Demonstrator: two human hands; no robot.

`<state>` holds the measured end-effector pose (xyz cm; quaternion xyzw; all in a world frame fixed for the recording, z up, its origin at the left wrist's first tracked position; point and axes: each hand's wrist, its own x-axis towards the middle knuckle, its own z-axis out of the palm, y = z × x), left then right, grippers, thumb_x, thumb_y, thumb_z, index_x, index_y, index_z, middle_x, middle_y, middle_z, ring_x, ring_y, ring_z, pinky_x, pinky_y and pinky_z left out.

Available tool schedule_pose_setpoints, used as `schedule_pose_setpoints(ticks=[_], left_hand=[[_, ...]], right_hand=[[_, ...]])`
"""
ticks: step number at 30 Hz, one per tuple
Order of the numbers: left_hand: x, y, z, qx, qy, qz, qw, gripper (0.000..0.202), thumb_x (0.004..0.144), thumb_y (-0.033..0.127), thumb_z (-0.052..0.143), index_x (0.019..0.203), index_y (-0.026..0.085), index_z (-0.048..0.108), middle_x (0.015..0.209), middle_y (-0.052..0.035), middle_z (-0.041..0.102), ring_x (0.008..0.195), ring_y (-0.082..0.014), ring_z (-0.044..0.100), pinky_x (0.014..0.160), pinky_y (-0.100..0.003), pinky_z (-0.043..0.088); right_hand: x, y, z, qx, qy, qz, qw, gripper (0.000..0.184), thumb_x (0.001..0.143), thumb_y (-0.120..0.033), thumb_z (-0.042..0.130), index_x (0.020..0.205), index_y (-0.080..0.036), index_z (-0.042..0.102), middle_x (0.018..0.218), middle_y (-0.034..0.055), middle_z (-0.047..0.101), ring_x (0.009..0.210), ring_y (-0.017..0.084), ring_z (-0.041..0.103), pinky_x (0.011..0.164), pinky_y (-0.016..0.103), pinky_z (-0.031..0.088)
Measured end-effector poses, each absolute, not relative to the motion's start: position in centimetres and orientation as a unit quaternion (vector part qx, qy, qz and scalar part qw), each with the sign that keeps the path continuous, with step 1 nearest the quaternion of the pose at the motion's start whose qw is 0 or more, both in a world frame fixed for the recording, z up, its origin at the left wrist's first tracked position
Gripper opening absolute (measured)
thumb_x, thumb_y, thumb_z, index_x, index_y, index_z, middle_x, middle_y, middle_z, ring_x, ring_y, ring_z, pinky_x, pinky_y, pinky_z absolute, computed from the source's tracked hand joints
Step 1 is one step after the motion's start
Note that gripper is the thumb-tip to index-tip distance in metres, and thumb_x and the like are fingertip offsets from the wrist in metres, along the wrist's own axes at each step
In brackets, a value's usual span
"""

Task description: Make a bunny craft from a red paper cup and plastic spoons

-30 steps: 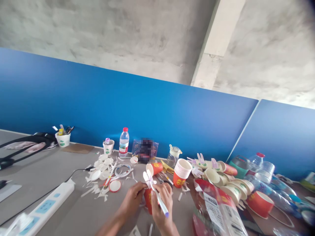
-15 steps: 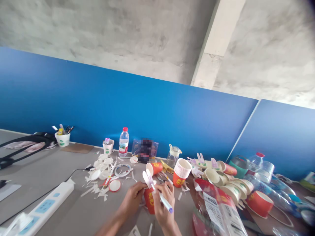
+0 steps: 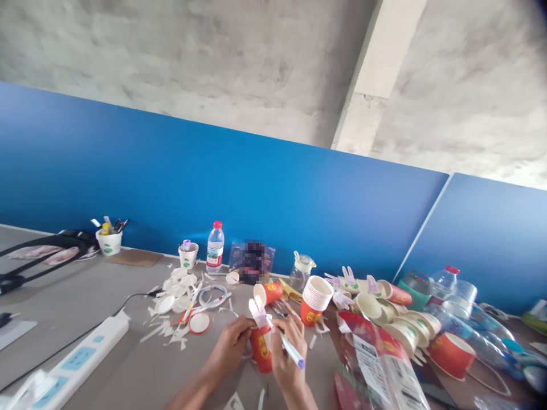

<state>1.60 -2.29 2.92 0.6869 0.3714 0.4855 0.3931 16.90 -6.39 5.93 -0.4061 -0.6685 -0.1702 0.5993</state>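
My left hand (image 3: 233,344) is closed on the upper left side of a red paper cup (image 3: 260,354) with yellow lettering. From the cup's top rise white paper ear shapes with purple colouring (image 3: 258,312). In my right hand (image 3: 289,354) is a white marker pen (image 3: 292,349) with a purple end, its tip pointed up and left toward the base of the ears. Whether the tip touches the paper I cannot tell. Just beyond my hands lies another red paper cup (image 3: 268,292) on its side, and a stack of paper cups (image 3: 315,299) stands to the right.
White paper scraps and discs (image 3: 171,302) cover the table left of centre. A power strip (image 3: 81,361) lies at lower left. A water bottle (image 3: 215,250) and a glass jug (image 3: 301,270) stand at the back. Plastic packaging (image 3: 376,364) and several cups crowd the right.
My right hand and the marker have shifted slightly right, away from the ears. My left hand stays on the cup, which has barely moved.
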Motion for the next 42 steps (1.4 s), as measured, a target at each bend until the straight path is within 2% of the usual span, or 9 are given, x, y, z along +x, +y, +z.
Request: schedule_pose_setpoints(ticks=[3,9,14,19,23,27,32,38,42], left_hand=[[1.62,-2.28,3.01,0.688,0.367,0.488,0.393,0.024,0.085,0.030,0.055,0.083,0.017,0.076,0.080,-0.0075,0.072,0.075,-0.0210,0.063,0.074,-0.031,0.050],[1.70,-2.28,2.95,0.674,0.368,0.498,0.403,0.024,0.084,0.034,0.059,0.082,0.018,0.077,0.078,-0.0067,0.071,0.072,-0.0198,0.061,0.074,-0.031,0.051],[1.70,-2.25,2.88,0.676,0.376,0.493,0.399,0.024,0.084,0.035,0.059,0.082,0.017,0.076,0.077,-0.0063,0.070,0.071,-0.0195,0.060,0.074,-0.031,0.051],[1.70,-2.22,2.88,0.678,0.372,0.495,0.396,0.024,0.084,0.033,0.058,0.081,0.018,0.076,0.078,-0.0079,0.072,0.074,-0.0211,0.062,0.073,-0.032,0.050],[1.67,-2.26,2.95,0.672,0.373,0.492,0.408,0.024,0.082,0.035,0.060,0.082,0.018,0.077,0.080,-0.0076,0.073,0.075,-0.0213,0.063,0.074,-0.032,0.051],[1.69,-2.26,2.94,0.676,0.369,0.496,0.400,0.024,0.084,0.032,0.058,0.080,0.017,0.077,0.078,-0.0079,0.073,0.075,-0.0207,0.063,0.074,-0.031,0.050],[1.72,-2.13,2.61,0.682,0.369,0.497,0.390,0.026,0.084,0.030,0.056,0.083,0.017,0.078,0.078,-0.0076,0.072,0.073,-0.0201,0.062,0.073,-0.031,0.050],[1.70,-2.22,2.69,0.685,0.361,0.495,0.394,0.025,0.085,0.028,0.056,0.084,0.017,0.078,0.083,-0.0092,0.074,0.079,-0.0222,0.065,0.077,-0.033,0.051],[1.70,-2.25,2.81,0.686,0.362,0.494,0.392,0.024,0.085,0.028,0.056,0.085,0.017,0.078,0.084,-0.0104,0.075,0.079,-0.0237,0.066,0.079,-0.035,0.051]], right_hand=[[16.81,-6.43,6.11,-0.402,-0.672,-0.169,0.599,0.014,0.097,-0.020,0.050,0.093,-0.024,0.063,0.075,-0.0012,0.074,0.064,0.018,0.069,0.076,0.036,0.050],[16.87,-6.42,6.16,-0.403,-0.656,-0.163,0.617,0.019,0.096,-0.019,0.049,0.081,-0.023,0.061,0.066,-0.0032,0.069,0.054,0.017,0.064,0.069,0.035,0.050],[16.82,-6.47,6.13,-0.401,-0.670,-0.163,0.604,0.015,0.096,-0.020,0.051,0.090,-0.023,0.064,0.073,-0.0013,0.073,0.062,0.018,0.068,0.073,0.035,0.050],[16.82,-6.63,6.38,-0.392,-0.667,-0.163,0.612,0.022,0.096,-0.017,0.048,0.078,-0.023,0.059,0.065,-0.0036,0.067,0.054,0.016,0.061,0.068,0.035,0.047],[16.65,-6.69,6.38,-0.395,-0.671,-0.151,0.609,0.017,0.096,-0.018,0.050,0.084,-0.023,0.061,0.068,-0.0040,0.068,0.056,0.016,0.063,0.069,0.036,0.048],[16.39,-6.77,6.16,-0.385,-0.692,-0.132,0.596,0.018,0.096,-0.018,0.049,0.081,-0.024,0.059,0.064,-0.0052,0.066,0.051,0.016,0.061,0.071,0.038,0.048],[16.28,-6.63,5.92,-0.384,-0.698,-0.138,0.589,0.014,0.096,-0.019,0.050,0.095,-0.024,0.063,0.080,-0.0007,0.075,0.067,0.020,0.070,0.076,0.040,0.052],[16.47,-6.60,5.98,-0.381,-0.697,-0.127,0.594,0.017,0.096,-0.020,0.048,0.084,-0.024,0.059,0.067,-0.0041,0.068,0.054,0.017,0.064,0.074,0.040,0.050],[16.39,-6.67,6.04,-0.377,-0.702,-0.125,0.591,0.014,0.096,-0.019,0.050,0.092,-0.023,0.063,0.078,-0.0006,0.074,0.066,0.018,0.069,0.074,0.038,0.051]])
